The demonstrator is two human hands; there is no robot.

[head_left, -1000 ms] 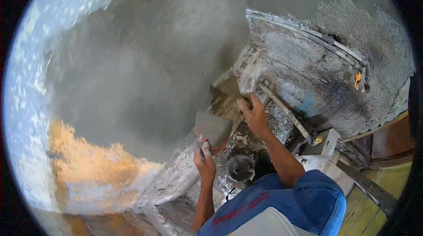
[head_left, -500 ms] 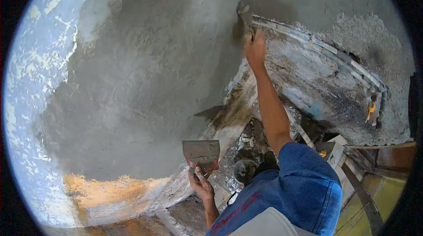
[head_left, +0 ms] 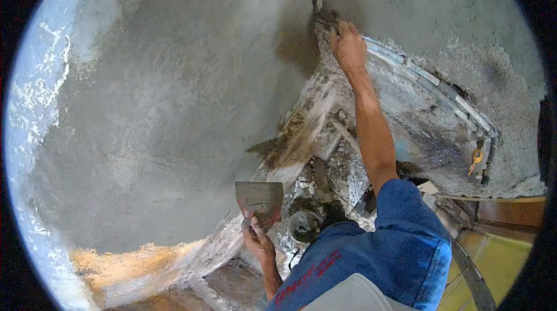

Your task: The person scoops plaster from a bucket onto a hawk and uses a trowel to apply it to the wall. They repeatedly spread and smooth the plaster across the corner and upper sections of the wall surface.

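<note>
In the head view, your right hand (head_left: 348, 44) is stretched to the upper middle of the frame, fingers closed round the handle of a trowel (head_left: 321, 12) whose loaded tip presses into the corner where the grey plastered wall (head_left: 174, 108) meets the rougher wall at right. Your left hand (head_left: 258, 242) sits low, just left of centre, gripping the red handle of a flat hawk (head_left: 260, 199) held level, with a thin skin of mortar on it.

What could go wrong from here, as I judge it:
- Your arm is near full stretch, so pressure on the blade may be uneven. The wet mortar could slump off the corner and drop onto the rubble below.
- The trowel works right beside the conduit pipes (head_left: 429, 82) running down to the right. A slip could smear or bury them.
- With your eyes up, the hawk could tilt and shed its mortar.
- A small bucket (head_left: 303, 227) stands just right of your left hand. A step back could knock it over.

Count: 2 hands, 1 trowel, 1 hawk, 1 bucket. The conduit looks like 2 or 3 pipes bundled together, but I cannot tell which. 1 yellow fitting (head_left: 476, 157) hangs at their lower end.
</note>
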